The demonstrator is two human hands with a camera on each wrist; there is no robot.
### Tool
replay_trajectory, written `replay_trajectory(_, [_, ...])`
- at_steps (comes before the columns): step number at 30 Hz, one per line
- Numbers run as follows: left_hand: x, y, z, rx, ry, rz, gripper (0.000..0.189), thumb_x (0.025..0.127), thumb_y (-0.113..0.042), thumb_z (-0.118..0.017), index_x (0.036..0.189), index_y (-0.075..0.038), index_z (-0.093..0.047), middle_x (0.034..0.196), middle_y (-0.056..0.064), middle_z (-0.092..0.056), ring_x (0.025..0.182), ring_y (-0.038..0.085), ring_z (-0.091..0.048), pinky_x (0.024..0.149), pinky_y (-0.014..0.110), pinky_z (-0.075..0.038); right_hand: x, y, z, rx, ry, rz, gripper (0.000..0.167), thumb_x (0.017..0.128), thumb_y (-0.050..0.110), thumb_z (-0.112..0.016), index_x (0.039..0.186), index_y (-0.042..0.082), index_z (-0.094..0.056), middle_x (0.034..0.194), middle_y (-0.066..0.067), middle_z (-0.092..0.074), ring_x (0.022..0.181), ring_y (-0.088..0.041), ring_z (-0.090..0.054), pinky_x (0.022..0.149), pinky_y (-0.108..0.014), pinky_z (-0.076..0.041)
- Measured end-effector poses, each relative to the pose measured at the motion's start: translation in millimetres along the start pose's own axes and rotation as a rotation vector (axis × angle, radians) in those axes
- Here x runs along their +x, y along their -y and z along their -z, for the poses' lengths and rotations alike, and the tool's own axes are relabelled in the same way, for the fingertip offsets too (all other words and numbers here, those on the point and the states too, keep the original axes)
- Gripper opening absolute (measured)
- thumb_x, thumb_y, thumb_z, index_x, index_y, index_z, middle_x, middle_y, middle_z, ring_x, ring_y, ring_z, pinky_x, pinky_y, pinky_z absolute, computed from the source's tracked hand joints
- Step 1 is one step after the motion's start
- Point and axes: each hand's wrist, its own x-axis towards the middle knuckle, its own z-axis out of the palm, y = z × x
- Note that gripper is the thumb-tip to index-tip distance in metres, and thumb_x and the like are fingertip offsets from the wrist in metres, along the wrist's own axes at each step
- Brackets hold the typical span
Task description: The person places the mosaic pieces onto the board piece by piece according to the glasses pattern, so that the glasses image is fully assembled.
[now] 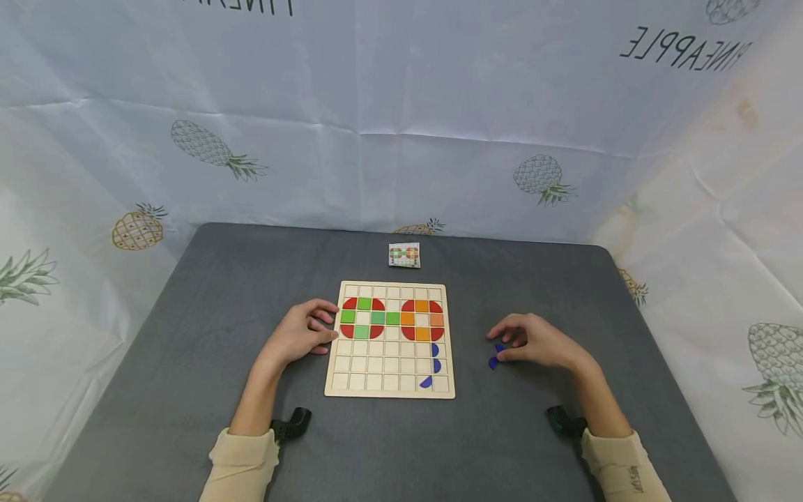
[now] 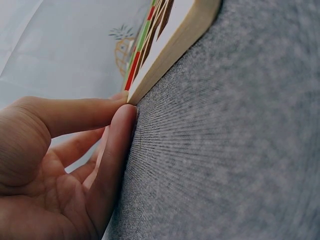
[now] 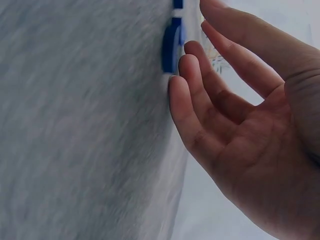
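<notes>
A square wooden grid board lies flat on the grey table. My left hand is at its left edge, thumb and fingertips touching the rim; the left wrist view shows the board's edge right at the thumb tip. Near the board's lower right lie three blue half-round pieces, one being a blue piece. Right of the board my right hand hovers low with relaxed, parted fingers over loose blue pieces. In the right wrist view a blue piece sits on the table beside the fingertips.
Red rounded corners with green squares and orange squares form two rings on the board's upper half. Behind the board stands a small pattern card. A pineapple-print curtain hangs behind the table.
</notes>
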Motion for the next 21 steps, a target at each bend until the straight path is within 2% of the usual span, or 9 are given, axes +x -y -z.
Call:
replay_trajectory(8, [-0.6, -1.0, 0.0, -0.005, 0.001, 0.004, 0.047, 0.096, 0.001, -0.077, 0.14, 0.001, -0.062, 0.115, 0.019, -0.059, 0.085, 0.02, -0.063, 0.065, 0.033, -0.067, -5.8, -8.4, 1.4, 0.003, 0.006, -0.024, 0.034, 0.091, 0.02, -0.089, 0.121, 0.009, -0.078, 0.113, -0.007, -0.074, 0.093, -0.012, -0.061, 0.078, -0.024, -0.059])
replay_trajectory(16, [-0.4, -0.7, 0.2, -0.008, 0.004, 0.006, 0.047, 0.096, 0.0, -0.077, 0.141, 0.001, -0.062, 0.115, 0.02, -0.059, 0.085, 0.02, -0.063, 0.066, 0.033, -0.067, -3.1, -12.8, 0.1, 0.007, 0.001, -0.045, 0.026, 0.09, 0.023, -0.09, 0.112, 0.013, -0.079, 0.099, -0.002, -0.068, 0.086, -0.009, -0.057, 0.07, -0.023, -0.053])
replay_trajectory(21, [-0.5, -0.6, 0.2, -0.006, 0.003, 0.0, 0.047, 0.096, 0.0, -0.077, 0.14, 0.001, -0.062, 0.115, 0.02, -0.059, 0.084, 0.02, -0.063, 0.066, 0.033, -0.067, -2.2, -15.5, -0.3, 0.009, -0.005, -0.031, 0.023, 0.091, 0.021, -0.09, 0.109, 0.014, -0.08, 0.096, -0.002, -0.067, 0.084, -0.009, -0.056, 0.068, -0.022, -0.052])
